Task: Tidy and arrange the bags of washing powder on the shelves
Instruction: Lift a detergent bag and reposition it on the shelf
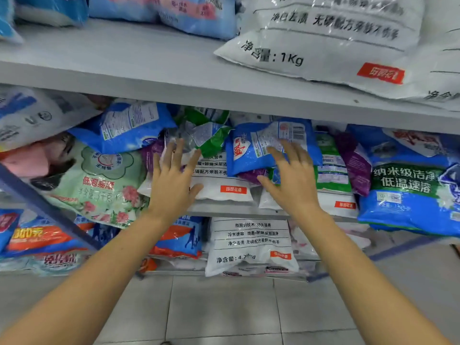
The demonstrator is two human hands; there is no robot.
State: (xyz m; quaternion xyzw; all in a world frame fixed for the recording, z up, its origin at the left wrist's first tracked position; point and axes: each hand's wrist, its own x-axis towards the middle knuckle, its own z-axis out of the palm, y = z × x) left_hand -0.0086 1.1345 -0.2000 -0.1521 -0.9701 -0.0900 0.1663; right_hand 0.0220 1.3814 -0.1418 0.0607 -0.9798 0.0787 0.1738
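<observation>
Both hands were spread, fingers straight, gripping nothing: the left hand [174, 180] over one white bag [224, 181] at the middle shelf's [249, 213] front edge, the right hand [291, 178] against one blue bag [249, 155] higher on that shelf's pile. A second white bag [331, 201] lay farther right along that edge.

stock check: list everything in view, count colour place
shelves: three, grey, stacked
1kg bag: one, white, top right
blue bags: several, pale blue, top left
floral bag: one, pale green, middle left
barcode bag: one, blue, middle centre
crumpled bag: one, green, middle centre
red-label bags: two, white, middle front
purple bags: several, purple, middle shelf
green-band bag: one, blue, middle far right
white bag: one, white, bottom centre
floor tiles: several, grey, below
left hand: one, open, over red-label bag
right hand: one, open, at barcode bag
</observation>
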